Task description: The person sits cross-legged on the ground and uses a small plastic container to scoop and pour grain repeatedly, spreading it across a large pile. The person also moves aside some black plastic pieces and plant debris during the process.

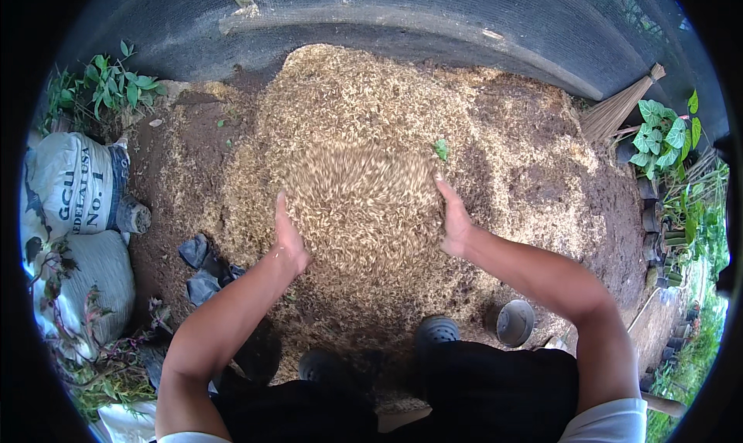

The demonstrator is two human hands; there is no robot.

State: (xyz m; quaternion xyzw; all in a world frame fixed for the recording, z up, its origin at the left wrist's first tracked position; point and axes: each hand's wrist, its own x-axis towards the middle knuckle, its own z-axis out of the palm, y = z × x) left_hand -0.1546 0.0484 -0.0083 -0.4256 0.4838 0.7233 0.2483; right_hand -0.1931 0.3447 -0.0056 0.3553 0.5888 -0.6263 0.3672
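A broad heap of tan, loose husks (364,94) lies on dark soil in front of me. My left hand (289,238) and my right hand (457,217) are at either side of its near part, well apart, palms turned inward. The digits that show are stretched forward, and the rest are hidden along the husks. Between the hands the husks are smeared by motion. I cannot make out any rim or tool there. A small green leaf (441,149) lies just beyond my right fingertips.
White sacks (73,183) stand at the left, near black plastic (203,269). A small pot (515,323) sits by my right shoe (437,331). Dark netting (464,17) closes the far side, where a stick broom (623,106) leans. Potted plants (662,137) line the right.
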